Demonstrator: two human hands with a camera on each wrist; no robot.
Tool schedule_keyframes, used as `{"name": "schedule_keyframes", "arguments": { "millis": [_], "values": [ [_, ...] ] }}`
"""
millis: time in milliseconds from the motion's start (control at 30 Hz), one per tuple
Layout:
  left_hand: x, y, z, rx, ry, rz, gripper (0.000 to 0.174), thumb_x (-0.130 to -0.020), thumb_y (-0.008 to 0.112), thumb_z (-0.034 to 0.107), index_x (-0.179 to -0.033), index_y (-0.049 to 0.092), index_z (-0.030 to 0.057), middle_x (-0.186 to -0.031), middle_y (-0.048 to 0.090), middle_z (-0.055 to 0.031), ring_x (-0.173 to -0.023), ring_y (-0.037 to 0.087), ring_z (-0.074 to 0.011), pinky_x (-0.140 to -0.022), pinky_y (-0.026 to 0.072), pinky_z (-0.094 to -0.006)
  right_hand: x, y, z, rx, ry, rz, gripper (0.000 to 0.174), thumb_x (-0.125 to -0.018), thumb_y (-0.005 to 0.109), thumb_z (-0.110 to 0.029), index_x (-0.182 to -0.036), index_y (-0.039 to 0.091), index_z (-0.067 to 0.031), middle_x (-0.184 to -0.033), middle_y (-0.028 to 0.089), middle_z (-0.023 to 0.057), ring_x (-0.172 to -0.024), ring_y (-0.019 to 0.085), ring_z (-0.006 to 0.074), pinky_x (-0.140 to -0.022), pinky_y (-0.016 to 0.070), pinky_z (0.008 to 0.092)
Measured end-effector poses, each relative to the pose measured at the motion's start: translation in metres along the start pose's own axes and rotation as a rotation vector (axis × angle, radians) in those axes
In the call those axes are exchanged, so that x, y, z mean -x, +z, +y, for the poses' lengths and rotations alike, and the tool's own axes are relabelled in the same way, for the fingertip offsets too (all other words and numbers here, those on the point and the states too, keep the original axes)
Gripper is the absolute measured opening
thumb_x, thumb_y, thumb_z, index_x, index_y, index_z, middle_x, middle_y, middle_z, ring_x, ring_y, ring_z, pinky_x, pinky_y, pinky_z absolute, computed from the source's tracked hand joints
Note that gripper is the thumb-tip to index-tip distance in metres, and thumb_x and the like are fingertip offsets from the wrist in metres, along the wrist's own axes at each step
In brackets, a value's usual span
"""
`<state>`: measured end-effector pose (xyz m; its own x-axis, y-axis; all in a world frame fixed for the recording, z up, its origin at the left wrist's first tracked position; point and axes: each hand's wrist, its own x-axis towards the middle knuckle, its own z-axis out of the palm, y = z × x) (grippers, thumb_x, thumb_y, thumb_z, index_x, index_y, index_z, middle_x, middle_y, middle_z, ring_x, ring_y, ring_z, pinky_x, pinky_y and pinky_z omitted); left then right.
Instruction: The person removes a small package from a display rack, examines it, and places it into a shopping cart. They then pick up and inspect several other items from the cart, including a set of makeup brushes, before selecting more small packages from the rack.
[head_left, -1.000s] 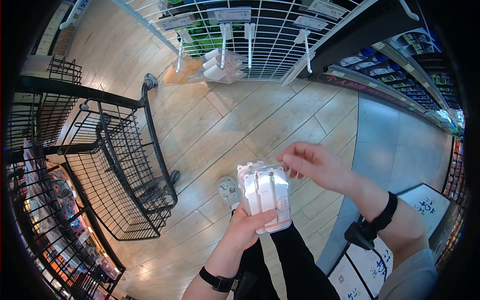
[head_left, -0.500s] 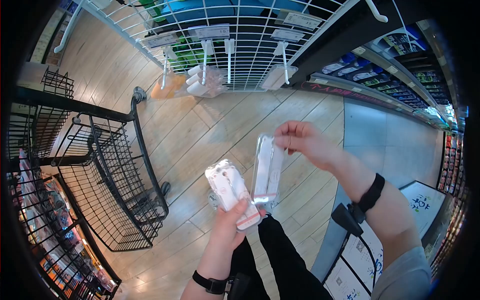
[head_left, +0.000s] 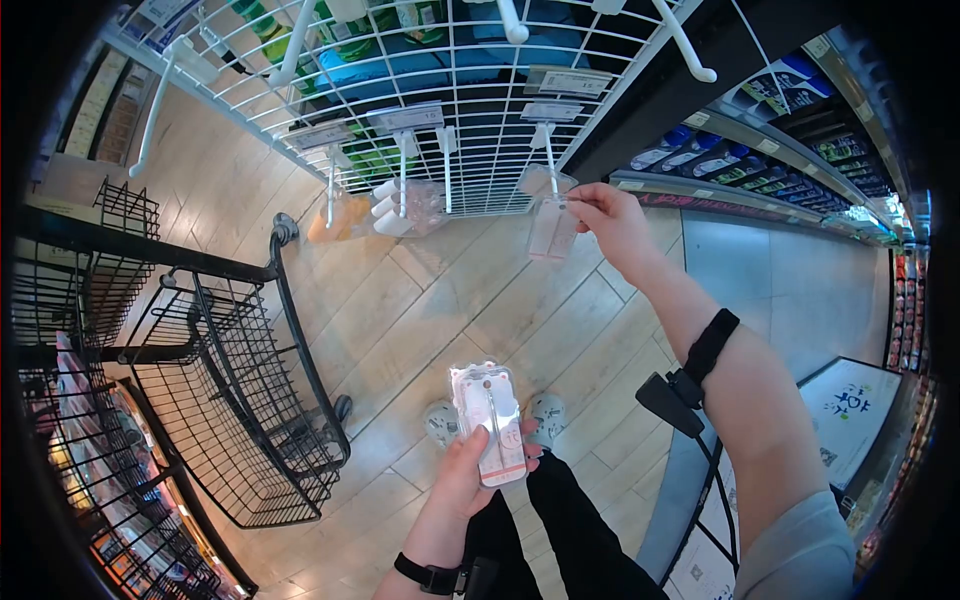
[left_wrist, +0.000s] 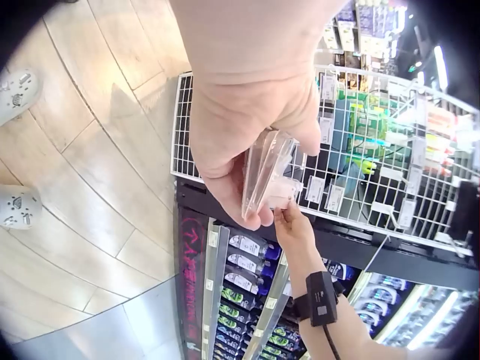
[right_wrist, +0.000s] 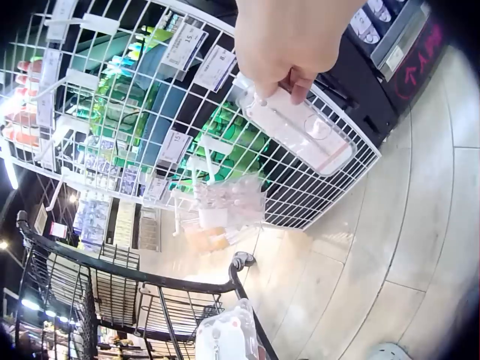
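Note:
My left hand (head_left: 462, 474) grips a small stack of clear blister packs (head_left: 489, 420) with white and pink cards, thumb across the front. In the left wrist view those packs (left_wrist: 262, 176) show edge-on under the fingers. Farther forward, my right hand (head_left: 615, 228) pinches the top of a single blister pack (head_left: 548, 237) at the front of a white display hook (head_left: 551, 165). Through its clear plastic, this pack (right_wrist: 300, 135) shows a long slim item in the right wrist view. Behind it, another clear pack overlaps the hook.
A white wire rack (head_left: 480, 185) with price tags and several hooks stands ahead. Bagged white rolls (head_left: 395, 215) hang left of the right hand. A black shopping cart (head_left: 300, 330) is at left; stocked shelves (head_left: 740, 165) line the right.
The right hand drew one blister pack off the left hand's stack and carried it forward to the rack hook. The left hand still holds the others.

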<state>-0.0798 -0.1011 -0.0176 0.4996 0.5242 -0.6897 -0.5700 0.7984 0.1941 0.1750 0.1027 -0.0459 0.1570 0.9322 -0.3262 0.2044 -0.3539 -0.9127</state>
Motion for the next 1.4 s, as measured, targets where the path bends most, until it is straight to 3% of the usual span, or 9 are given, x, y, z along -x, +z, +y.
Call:
{"name": "schedule_keyframes", "arguments": {
  "millis": [67, 400, 467, 700, 833, 967, 1133, 1200, 1400],
  "values": [
    [-0.003, 0.003, 0.002, 0.015, -0.053, 0.004, 0.071, -0.081, 0.051, 0.055, -0.129, 0.034, 0.0060, -0.115, 0.051, -0.0233, -0.089, 0.060, -0.0341, -0.073, 0.0516, -0.0453, -0.002, 0.000, 0.002, 0.018, -0.029, 0.008, 0.014, -0.081, 0.059, -0.005, -0.094, 0.060, 0.0017, -0.079, 0.061, 0.0040, -0.068, 0.054, 0.0092, -0.063, 0.0441, 0.0224],
    [-0.010, 0.013, 0.009, 0.015, -0.093, -0.089, 0.074, -0.078, 0.055, 0.050, -0.131, 0.034, 0.0038, -0.114, 0.051, -0.0191, -0.091, 0.059, -0.0326, -0.074, 0.0515, -0.0422, -0.004, 0.011, 0.012, 0.120, -0.214, 0.054, 0.012, -0.079, 0.060, -0.002, -0.091, 0.060, 0.0012, -0.078, 0.062, 0.0060, -0.070, 0.056, 0.0113, -0.065, 0.0450, 0.0245],
    [-0.010, 0.012, 0.008, -0.011, -0.104, -0.062, 0.073, -0.075, 0.056, 0.052, -0.127, 0.036, 0.0049, -0.113, 0.051, -0.0204, -0.089, 0.060, -0.0359, -0.072, 0.0522, -0.0449, -0.004, 0.009, 0.014, 0.081, -0.187, 0.049, 0.012, -0.079, 0.059, -0.002, -0.091, 0.059, 0.0015, -0.077, 0.061, 0.0056, -0.069, 0.055, 0.0110, -0.064, 0.0446, 0.0241],
    [-0.010, 0.010, 0.007, -0.031, -0.099, -0.061, 0.074, -0.075, 0.057, 0.052, -0.128, 0.036, 0.0037, -0.114, 0.051, -0.0205, -0.091, 0.060, -0.0368, -0.074, 0.0523, -0.0446, -0.005, 0.000, 0.011, -0.004, -0.139, -0.069, 0.011, -0.082, 0.057, -0.002, -0.092, 0.058, 0.0023, -0.076, 0.058, 0.0033, -0.069, 0.051, 0.0084, -0.064, 0.0428, 0.0226],
    [-0.009, 0.011, 0.007, -0.034, -0.104, -0.062, 0.075, -0.075, 0.057, 0.052, -0.128, 0.036, 0.0036, -0.114, 0.051, -0.0202, -0.092, 0.059, -0.0369, -0.075, 0.0520, -0.0451, -0.011, -0.001, 0.010, -0.007, -0.157, -0.038, 0.010, -0.082, 0.057, -0.002, -0.092, 0.058, 0.0021, -0.077, 0.058, 0.0030, -0.071, 0.051, 0.0078, -0.064, 0.0426, 0.0224],
    [-0.010, 0.006, 0.002, 0.020, -0.113, -0.120, 0.073, -0.079, 0.055, 0.050, -0.131, 0.033, 0.0034, -0.116, 0.051, -0.0184, -0.095, 0.058, -0.0332, -0.077, 0.0510, -0.0425, -0.015, 0.002, 0.015, 0.043, -0.189, 0.026, 0.011, -0.080, 0.058, -0.002, -0.091, 0.058, 0.0016, -0.080, 0.059, 0.0050, -0.072, 0.054, 0.0111, -0.065, 0.0432, 0.0235],
    [-0.013, 0.005, -0.002, -0.017, -0.128, -0.103, 0.073, -0.079, 0.055, 0.051, -0.131, 0.033, 0.0040, -0.117, 0.050, -0.0190, -0.097, 0.057, -0.0356, -0.079, 0.0497, -0.0453, -0.018, 0.007, 0.015, 0.120, -0.321, 0.168, 0.013, -0.076, 0.062, -0.001, -0.088, 0.059, -0.0001, -0.083, 0.058, 0.0082, -0.075, 0.057, 0.0189, -0.066, 0.0445, 0.0281],
    [-0.014, 0.007, -0.002, -0.039, -0.126, -0.100, 0.074, -0.078, 0.055, 0.052, -0.130, 0.034, 0.0052, -0.117, 0.049, -0.0197, -0.098, 0.056, -0.0376, -0.080, 0.0489, -0.0475, -0.017, 0.008, 0.010, 0.348, -0.429, 0.270, 0.014, -0.073, 0.064, -0.001, -0.086, 0.060, -0.0017, -0.082, 0.054, 0.0097, -0.079, 0.055, 0.0242, -0.068, 0.0446, 0.0327],
    [-0.018, 0.020, 0.002, -0.056, -0.121, -0.085, 0.073, -0.079, 0.054, 0.051, -0.131, 0.032, 0.0046, -0.119, 0.048, -0.0206, -0.101, 0.055, -0.0387, -0.084, 0.0464, -0.0501, -0.013, 0.014, -0.004, 0.299, -0.432, 0.356, 0.017, -0.070, 0.065, -0.001, -0.086, 0.059, -0.0027, -0.082, 0.053, 0.0101, -0.083, 0.053, 0.0263, -0.071, 0.0437, 0.0350]
  ]
}}
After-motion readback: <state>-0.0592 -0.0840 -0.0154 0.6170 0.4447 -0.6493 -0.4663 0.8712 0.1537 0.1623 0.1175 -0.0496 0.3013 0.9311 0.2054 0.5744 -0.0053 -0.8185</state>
